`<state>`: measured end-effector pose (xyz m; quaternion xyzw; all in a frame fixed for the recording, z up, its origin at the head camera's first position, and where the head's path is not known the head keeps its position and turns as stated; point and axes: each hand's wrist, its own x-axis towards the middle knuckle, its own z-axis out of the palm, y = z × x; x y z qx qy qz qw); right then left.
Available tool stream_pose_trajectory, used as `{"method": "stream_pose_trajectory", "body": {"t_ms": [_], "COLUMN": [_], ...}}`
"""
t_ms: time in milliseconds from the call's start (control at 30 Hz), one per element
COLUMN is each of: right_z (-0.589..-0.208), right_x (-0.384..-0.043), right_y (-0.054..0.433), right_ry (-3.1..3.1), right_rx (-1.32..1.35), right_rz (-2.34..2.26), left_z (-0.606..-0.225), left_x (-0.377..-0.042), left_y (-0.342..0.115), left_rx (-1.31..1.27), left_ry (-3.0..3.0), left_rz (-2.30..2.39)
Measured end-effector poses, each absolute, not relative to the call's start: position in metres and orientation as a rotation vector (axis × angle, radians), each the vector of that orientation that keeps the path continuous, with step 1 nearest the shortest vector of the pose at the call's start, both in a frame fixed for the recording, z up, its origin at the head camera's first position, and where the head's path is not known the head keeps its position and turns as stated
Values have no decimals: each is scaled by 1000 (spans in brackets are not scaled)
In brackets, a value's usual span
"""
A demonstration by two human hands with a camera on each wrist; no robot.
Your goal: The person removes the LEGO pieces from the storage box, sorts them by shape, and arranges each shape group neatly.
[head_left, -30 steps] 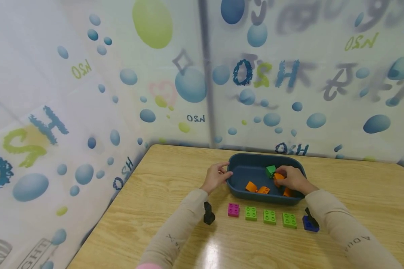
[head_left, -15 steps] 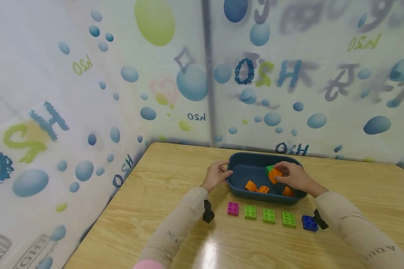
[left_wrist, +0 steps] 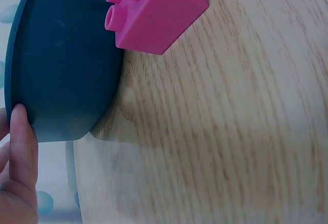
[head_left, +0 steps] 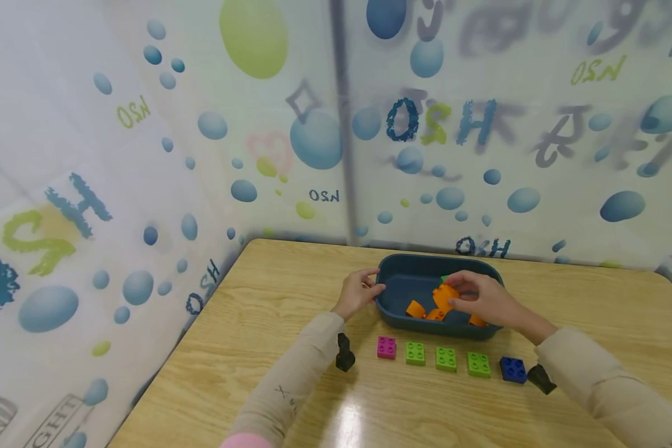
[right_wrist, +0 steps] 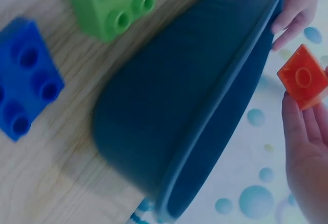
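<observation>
A dark blue plastic bin (head_left: pixel 465 333) stands on the table. My left hand (head_left: pixel 355 295) grips its left end, thumb outside the rim and fingertips at the far side of it. Over the bin, my right hand (head_left: pixel 484 300) pinches an orange building block (head_left: pixel 444 298) between thumb and fingers. The right wrist view shows this block's hollow underside (right_wrist: pixel 303 78). Inside lie more orange blocks: one to the left (head_left: pixel 415 309), one near the front wall (head_left: pixel 435 315) and one at the right (head_left: pixel 478 320). A green block (head_left: pixel 443 279) is mostly hidden behind the held one.
In front of the bin runs a row: a pink block (head_left: pixel 386 348), three light green blocks (head_left: pixel 445 359) and a blue block (head_left: pixel 513 369). The wooden table (head_left: pixel 291 267) meets a patterned curtain (head_left: pixel 291 205) behind. Black wrist-worn devices (head_left: pixel 344 353) show by both sleeves.
My right hand has lifted the orange block and moved it left across the bin, turning it. The right sleeve has shifted right, uncovering the blue block. My left hand stays on the rim.
</observation>
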<state>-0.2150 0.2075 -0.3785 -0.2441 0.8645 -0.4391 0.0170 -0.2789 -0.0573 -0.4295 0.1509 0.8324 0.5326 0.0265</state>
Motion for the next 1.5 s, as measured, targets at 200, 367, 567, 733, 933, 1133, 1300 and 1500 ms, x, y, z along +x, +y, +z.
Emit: {"method": "stream_pose_trajectory", "body": {"t_ms": [200, 367, 567, 733, 933, 1133, 1300, 1500], "right_z": [-375, -381, -396, -412, -428, -442, -451, -458], "right_x": [-201, -190, -180, -175, -166, -156, -151, -150], "right_y": [194, 182, 167, 155, 136, 122, 114, 109], "right_ry": [2474, 2307, 2175, 2117, 2082, 2053, 1975, 1930], "right_rx": [-780, -793, -817, -855, -876, -762, -730, -749], "right_rz": [-1502, -1549, -1586, -1625, -1640, -1567, -1595, -1623], "left_z": [-428, -427, -428, -430, -431, -429, -428, -429], "left_x": [-278, -278, -279, -281, -281, -279, -278, -279], "left_y": [-58, -58, -58, -58, -57, -57, -57, -57], "left_rx": [480, 492, 490, 483, 470, 452, 456, 451], "left_ry": [2566, 2566, 2567, 2569, 2578, 2576, 2567, 2584], "left_rz": [1651, 1655, 1647, 1648, 1646, 1646, 1648, 1630]}}
